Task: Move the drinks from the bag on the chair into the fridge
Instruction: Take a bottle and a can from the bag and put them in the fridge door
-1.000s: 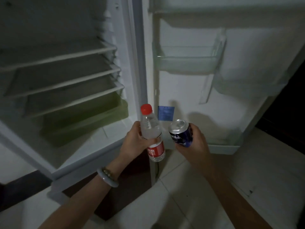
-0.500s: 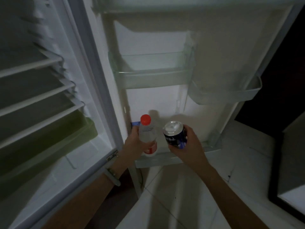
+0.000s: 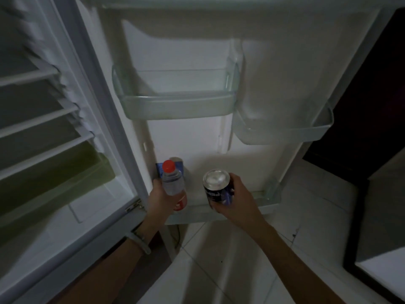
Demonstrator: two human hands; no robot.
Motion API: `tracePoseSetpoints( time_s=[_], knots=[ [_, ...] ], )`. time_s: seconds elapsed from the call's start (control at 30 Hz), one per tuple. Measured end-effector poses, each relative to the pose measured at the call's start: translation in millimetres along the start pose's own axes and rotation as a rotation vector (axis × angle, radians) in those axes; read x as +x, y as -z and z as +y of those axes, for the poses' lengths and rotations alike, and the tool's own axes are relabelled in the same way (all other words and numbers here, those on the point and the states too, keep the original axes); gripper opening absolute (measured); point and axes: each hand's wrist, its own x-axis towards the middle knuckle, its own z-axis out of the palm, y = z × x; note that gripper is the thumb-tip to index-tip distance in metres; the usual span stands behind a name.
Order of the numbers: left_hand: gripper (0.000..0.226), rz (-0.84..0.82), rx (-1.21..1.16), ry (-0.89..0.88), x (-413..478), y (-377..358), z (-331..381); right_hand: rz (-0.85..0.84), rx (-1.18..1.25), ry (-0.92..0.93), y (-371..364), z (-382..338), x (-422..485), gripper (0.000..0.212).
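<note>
My left hand grips a clear water bottle with a red cap and red label, held upright. My right hand grips a dark blue soda can, silver top up. Both drinks are held just above the bottom shelf of the open fridge door. The fridge body stands open at the left with its wire shelves bare. The bag and the chair are out of view.
Two door bins hang higher up: a clear middle bin and a white one to its right. A greenish crisper drawer sits low in the fridge. White tiled floor lies below, dark furniture at the right.
The view has swung right from the fridge interior to the door. Both hands have carried the bottle and can forward and down to the door's bottom shelf.
</note>
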Motion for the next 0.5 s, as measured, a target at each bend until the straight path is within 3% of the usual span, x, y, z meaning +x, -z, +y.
tracePoseSetpoints(
  time_s=[0.33,0.5],
  knots=[
    [0.057,0.003,0.072,-0.047,-2,1,2,-0.05,-0.016,0.007,8,-11,8,0.063],
    [0.079,0.023,0.098,-0.287,-18,15,8,-0.124,-0.027,0.04,18,-24,7,0.063]
  ],
)
